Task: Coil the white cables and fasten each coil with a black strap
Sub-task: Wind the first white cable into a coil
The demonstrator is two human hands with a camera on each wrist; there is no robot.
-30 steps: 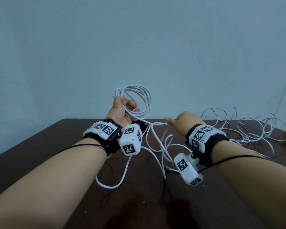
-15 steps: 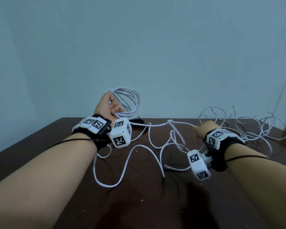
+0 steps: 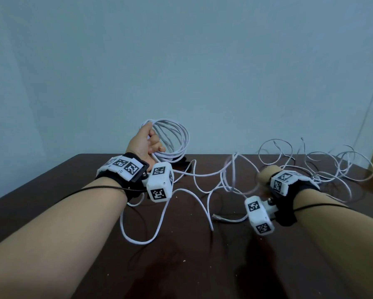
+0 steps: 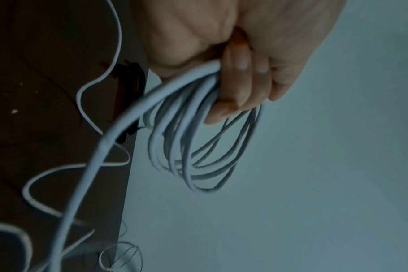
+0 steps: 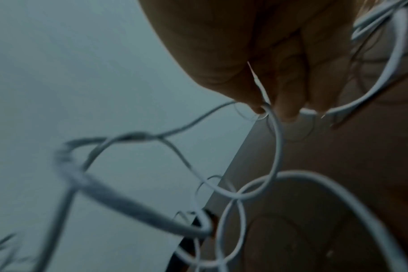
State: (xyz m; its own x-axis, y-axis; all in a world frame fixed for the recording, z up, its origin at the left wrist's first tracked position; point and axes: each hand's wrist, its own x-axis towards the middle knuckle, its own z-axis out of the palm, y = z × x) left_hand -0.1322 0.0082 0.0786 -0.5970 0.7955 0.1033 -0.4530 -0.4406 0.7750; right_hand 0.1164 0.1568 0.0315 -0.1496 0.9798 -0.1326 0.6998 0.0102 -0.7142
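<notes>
My left hand [image 3: 145, 143] is raised over the back of the dark table and grips a coil of white cable [image 3: 177, 139]; in the left wrist view its fingers [image 4: 240, 86] curl round the coil [image 4: 198, 156]. From the coil the loose cable [image 3: 205, 175] runs right to my right hand [image 3: 265, 176], low over the table. In the right wrist view the right fingertips [image 5: 289, 108] pinch the cable [image 5: 277, 147]. A black strap [image 3: 182, 162] lies on the table behind the left hand. The cable's plug end [image 3: 218, 216] rests on the table.
A second, tangled white cable [image 3: 332, 167] sprawls over the table's back right. The brown table [image 3: 181, 266] ends at a pale blue wall. Loose loops [image 3: 138, 238] lie between my forearms.
My right hand has slid right and down along the cable, away from the left. The left hand has shifted left and turned the coil upward. The cable between them has stretched out.
</notes>
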